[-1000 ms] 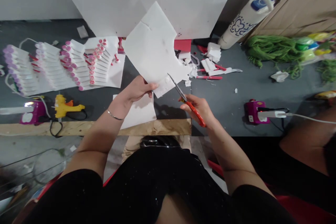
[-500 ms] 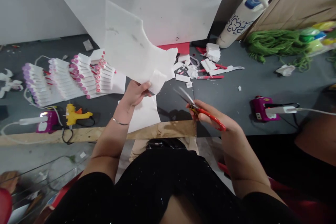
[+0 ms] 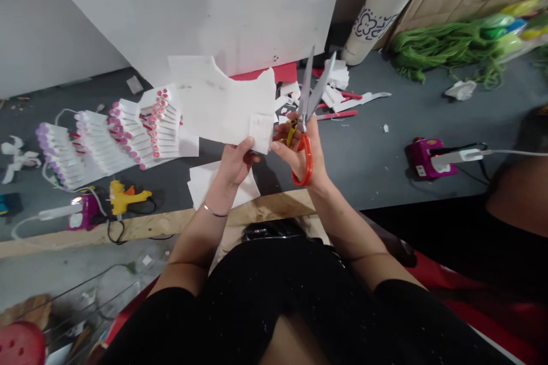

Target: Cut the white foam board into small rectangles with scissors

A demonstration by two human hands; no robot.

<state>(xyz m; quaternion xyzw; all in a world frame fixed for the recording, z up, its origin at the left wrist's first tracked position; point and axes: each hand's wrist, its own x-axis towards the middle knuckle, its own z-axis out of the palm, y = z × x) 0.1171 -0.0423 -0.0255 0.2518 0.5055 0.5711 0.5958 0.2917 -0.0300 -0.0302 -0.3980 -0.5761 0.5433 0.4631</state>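
My left hand (image 3: 240, 161) pinches a large white sheet (image 3: 214, 101) with a curved cut edge, together with a small white paper piece (image 3: 261, 132) lying on its lower right corner. In my right hand (image 3: 310, 154) is a pair of scissors (image 3: 309, 91) with an orange-red handle. Their blades stand apart and point up and away from me. The thumb and fingers of that hand are close to the right edge of the small piece; whether they touch it I cannot tell. Below my left hand, white paper sheets (image 3: 203, 182) lie on the table.
Fanned rows of white strips with pink and purple tips (image 3: 128, 131) lie left. Nearby are a yellow glue gun (image 3: 126, 197) and a purple power adapter (image 3: 85, 211). Paper scraps (image 3: 338, 74), a white bottle (image 3: 377, 17), green yarn (image 3: 436, 48) and another purple adapter (image 3: 423, 158) are right.
My right hand has come left to the sheet's corner, and the scissors have swung from pointing left to pointing upward. The sheet has dropped lower and lies flatter.
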